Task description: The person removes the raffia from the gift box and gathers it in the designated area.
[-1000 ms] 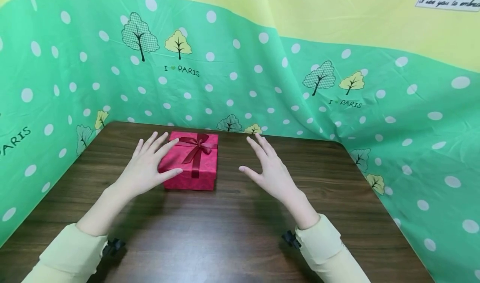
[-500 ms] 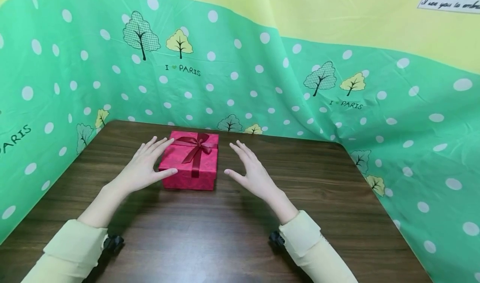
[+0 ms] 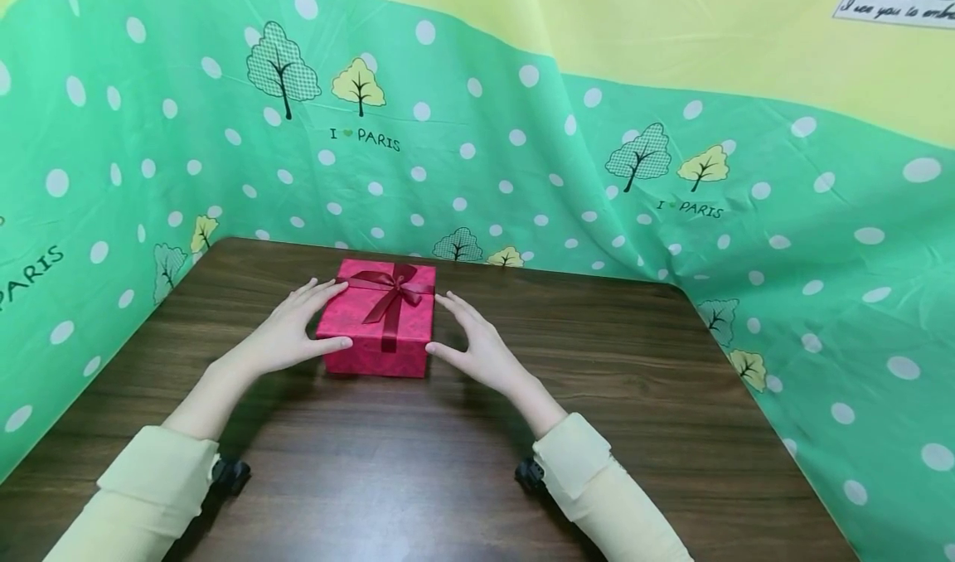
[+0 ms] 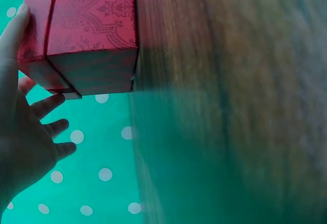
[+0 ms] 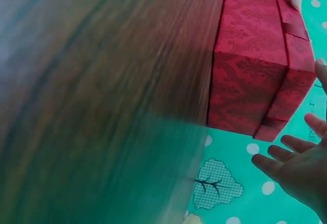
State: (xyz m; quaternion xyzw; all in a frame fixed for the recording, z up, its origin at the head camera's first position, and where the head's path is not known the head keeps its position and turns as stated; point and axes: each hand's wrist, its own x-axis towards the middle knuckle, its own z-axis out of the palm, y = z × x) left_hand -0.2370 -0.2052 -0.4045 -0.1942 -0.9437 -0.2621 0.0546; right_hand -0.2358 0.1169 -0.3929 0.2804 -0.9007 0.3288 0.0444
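A crimson gift box [image 3: 394, 307] with a dark red ribbon and bow on its lid sits toward the back of the wooden table. My left hand [image 3: 287, 334] is at the box's left side, its thumb lying by the front left corner of the lid and its fingers spread along the side. On the other side my right hand [image 3: 481, 348] has its fingers stretched toward the right edge, thumb close to the front right corner. In the right wrist view the box [image 5: 250, 86] stands by the right hand's [image 5: 301, 170] extended fingers; firm contact is hard to tell.
The dark brown wooden table [image 3: 418, 462] extends around the box. A green dotted curtain [image 3: 507, 156] with printed trees hangs behind and along the sides. Black wrist cameras sit under both pale sleeves [image 3: 160, 471].
My right hand has moved left, from well apart to the box's right side. The left hand has shifted slightly and come down beside the lid. The box has not moved.
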